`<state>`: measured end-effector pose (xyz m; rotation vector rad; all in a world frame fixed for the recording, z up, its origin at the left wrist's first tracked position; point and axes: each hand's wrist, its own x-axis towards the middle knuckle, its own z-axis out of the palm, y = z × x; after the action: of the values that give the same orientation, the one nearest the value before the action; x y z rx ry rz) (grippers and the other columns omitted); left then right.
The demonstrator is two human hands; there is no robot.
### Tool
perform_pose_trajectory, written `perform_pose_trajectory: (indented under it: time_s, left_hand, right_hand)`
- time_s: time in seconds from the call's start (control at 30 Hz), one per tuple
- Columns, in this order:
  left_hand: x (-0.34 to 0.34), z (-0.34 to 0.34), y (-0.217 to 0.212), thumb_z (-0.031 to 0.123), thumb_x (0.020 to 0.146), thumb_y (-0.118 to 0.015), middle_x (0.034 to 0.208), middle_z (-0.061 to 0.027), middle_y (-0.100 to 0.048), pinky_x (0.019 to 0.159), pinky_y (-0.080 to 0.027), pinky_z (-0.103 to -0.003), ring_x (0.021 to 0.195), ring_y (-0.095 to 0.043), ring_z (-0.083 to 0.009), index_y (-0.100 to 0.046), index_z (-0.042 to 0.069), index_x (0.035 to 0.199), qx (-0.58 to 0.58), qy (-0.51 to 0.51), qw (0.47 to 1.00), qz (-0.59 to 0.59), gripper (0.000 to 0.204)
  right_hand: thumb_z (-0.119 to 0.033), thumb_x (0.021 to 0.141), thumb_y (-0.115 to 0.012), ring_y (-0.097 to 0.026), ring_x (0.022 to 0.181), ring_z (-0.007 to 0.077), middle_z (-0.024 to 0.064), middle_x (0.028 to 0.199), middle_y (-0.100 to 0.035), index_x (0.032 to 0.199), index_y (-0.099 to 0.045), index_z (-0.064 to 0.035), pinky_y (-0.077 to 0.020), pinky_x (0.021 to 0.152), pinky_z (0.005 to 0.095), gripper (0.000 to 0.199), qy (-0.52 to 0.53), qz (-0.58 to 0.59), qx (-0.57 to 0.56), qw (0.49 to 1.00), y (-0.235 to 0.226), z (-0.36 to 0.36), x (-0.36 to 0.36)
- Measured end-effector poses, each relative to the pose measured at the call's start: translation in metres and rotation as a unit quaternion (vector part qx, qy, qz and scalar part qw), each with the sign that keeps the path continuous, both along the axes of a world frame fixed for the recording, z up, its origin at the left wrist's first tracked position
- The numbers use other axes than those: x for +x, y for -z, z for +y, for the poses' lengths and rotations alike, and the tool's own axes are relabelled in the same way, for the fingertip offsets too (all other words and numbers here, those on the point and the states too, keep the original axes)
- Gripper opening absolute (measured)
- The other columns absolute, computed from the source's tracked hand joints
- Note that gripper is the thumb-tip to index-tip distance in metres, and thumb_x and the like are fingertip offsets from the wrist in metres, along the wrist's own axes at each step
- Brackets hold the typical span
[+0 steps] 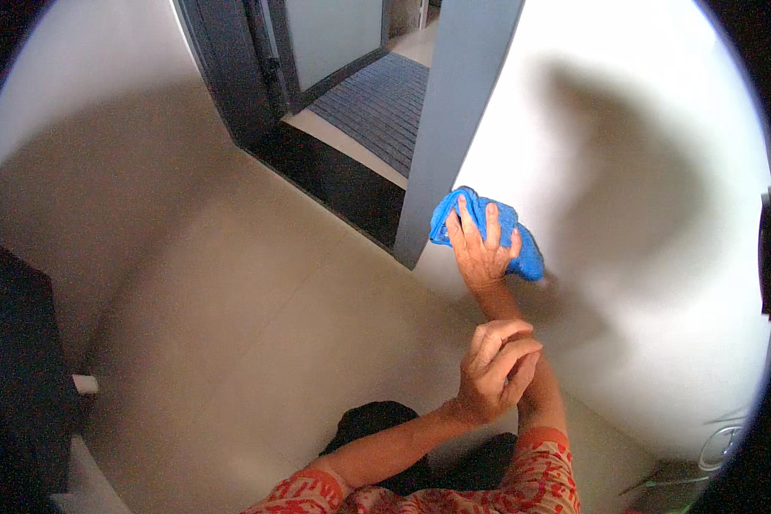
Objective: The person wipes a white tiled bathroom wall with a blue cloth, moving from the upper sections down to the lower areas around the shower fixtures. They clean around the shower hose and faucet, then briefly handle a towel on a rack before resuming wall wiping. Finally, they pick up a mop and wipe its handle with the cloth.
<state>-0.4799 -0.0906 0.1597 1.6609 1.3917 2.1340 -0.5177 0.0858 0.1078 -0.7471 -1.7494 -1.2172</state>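
Observation:
My right hand (485,248) is spread over a blue cloth (525,255), pressing it against the white wall (522,154) just beside the grey door frame (450,111). The cloth is bunched, with folds sticking out past my fingers on both sides. My left hand (499,367) is closed, its fingers loosely curled, in front of my right forearm. No object shows in it, and whether it touches the forearm I cannot tell.
A doorway with a dark threshold (334,184) opens ahead, and a ribbed grey mat (377,103) lies beyond it. Dark furniture (17,360) stands at the left. A round metal-rimmed item (721,447) is at the lower right, above beige floor tiles (257,343).

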Motion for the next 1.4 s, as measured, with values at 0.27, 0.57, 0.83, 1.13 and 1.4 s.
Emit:
perform_pose_trajectory:
  time_s: [0.27,0.57,0.83,1.13,1.4]
  left_hand:
    - [0.011,0.006,-0.052,0.003,0.075,-0.065,0.1,-0.0118,-0.057,0.078,-0.045,-0.036,0.09,-0.053,-0.0283,-0.061,0.003,0.088,-0.025,0.008,1.0,0.0,0.013]
    - [0.035,0.031,-0.068,0.002,0.075,-0.065,0.099,-0.0125,-0.057,0.076,-0.044,-0.034,0.089,-0.053,-0.0271,-0.063,0.004,0.087,-0.042,0.007,0.999,0.005,0.013]
    - [0.05,0.031,-0.062,0.003,0.076,-0.064,0.097,-0.0132,-0.057,0.078,-0.043,-0.037,0.089,-0.054,-0.0284,-0.062,0.003,0.087,-0.071,-0.022,0.997,0.001,0.012]
    - [0.052,0.034,-0.049,0.001,0.074,-0.064,0.097,-0.0127,-0.058,0.077,-0.044,-0.037,0.088,-0.054,-0.0289,-0.062,0.003,0.087,-0.076,-0.039,0.996,0.007,0.013]
    - [0.063,0.047,-0.112,0.002,0.075,-0.064,0.1,-0.0128,-0.056,0.075,-0.045,-0.036,0.089,-0.054,-0.0284,-0.061,0.002,0.087,-0.07,-0.039,0.997,0.003,0.013]
  right_hand:
    - [-0.035,0.082,-0.057,-0.036,0.121,0.0183,-0.0119,0.124,-0.046,0.115,-0.056,-0.0288,-0.029,0.092,0.0472,0.034,0.022,-0.102,-0.045,0.994,0.043,0.02,0.038]
    - [-0.017,0.086,-0.045,-0.024,0.132,0.0229,0.0121,0.139,-0.032,0.126,-0.045,-0.0116,-0.0304,0.102,0.0465,0.041,-0.059,-0.395,-0.277,0.874,0.131,0.061,0.095]
    - [-0.012,0.089,-0.04,-0.025,0.132,0.0284,0.0175,0.136,-0.037,0.125,-0.042,-0.0009,-0.0196,0.109,0.0479,0.038,-0.158,-0.362,-0.498,0.772,0.118,0.049,0.101]
    - [-0.021,0.085,-0.05,-0.033,0.128,0.0241,-0.006,0.13,-0.046,0.115,-0.057,-0.0227,-0.0375,0.086,0.0488,0.031,-0.153,-0.24,-0.208,0.936,-0.024,0.048,0.123]
    - [-0.022,0.068,-0.073,-0.042,0.11,0.029,-0.0004,0.122,-0.054,0.088,-0.066,-0.0305,-0.0291,0.075,0.0456,0.023,-0.121,-0.018,-0.006,0.993,-0.223,0.065,0.087]
